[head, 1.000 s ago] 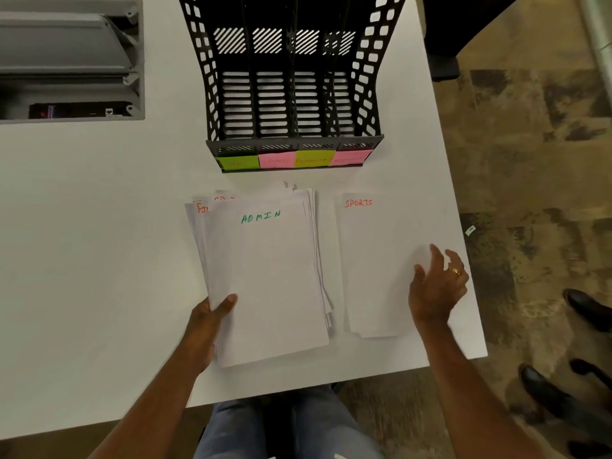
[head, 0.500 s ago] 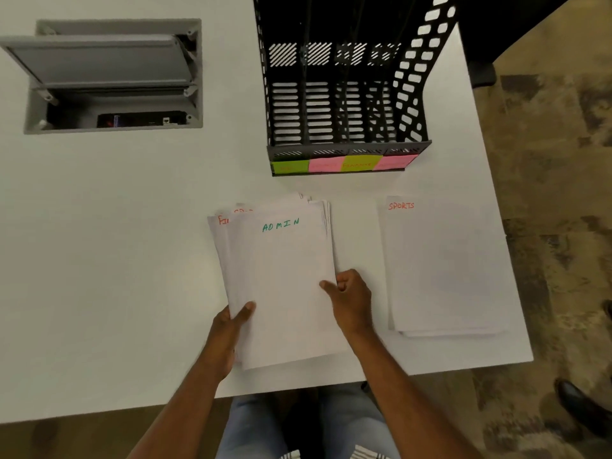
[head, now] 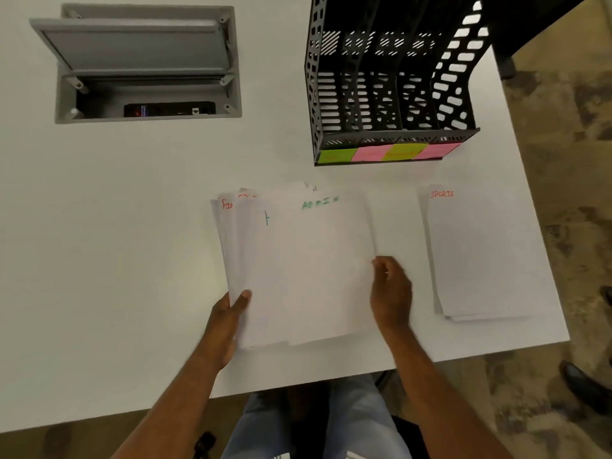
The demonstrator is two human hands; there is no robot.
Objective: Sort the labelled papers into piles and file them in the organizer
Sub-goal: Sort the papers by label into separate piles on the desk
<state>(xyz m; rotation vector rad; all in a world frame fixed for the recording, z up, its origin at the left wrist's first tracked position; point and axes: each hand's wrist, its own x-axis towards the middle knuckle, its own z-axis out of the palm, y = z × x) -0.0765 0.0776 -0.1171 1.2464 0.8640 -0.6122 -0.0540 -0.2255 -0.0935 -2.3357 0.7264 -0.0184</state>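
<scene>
A stack of white labelled papers (head: pixel 251 260) lies on the white table in front of me. My left hand (head: pixel 228 313) grips its lower left corner, thumb on top. The top sheet (head: pixel 324 270), marked ADMIN in green, is shifted right off the stack, and my right hand (head: pixel 390 289) pinches its right edge. Beneath it a sheet with green writing shows, and red-lettered sheets stick out at the stack's top left. A separate pile (head: pixel 480 256) headed SPORTS in red lies to the right. The black mesh organizer (head: pixel 390 137) stands behind, with green, pink, yellow and pink notes on its front.
An open grey cable box (head: pixel 145 64) is set into the white table (head: pixel 99 226) at the back left. The table's right edge runs just past the SPORTS pile. Dark shoes (head: pixel 586 389) stand on the patterned floor at the right.
My right hand left the SPORTS pile, took the ADMIN sheet by its right edge and is sliding it right off the stack. The view has shifted left.
</scene>
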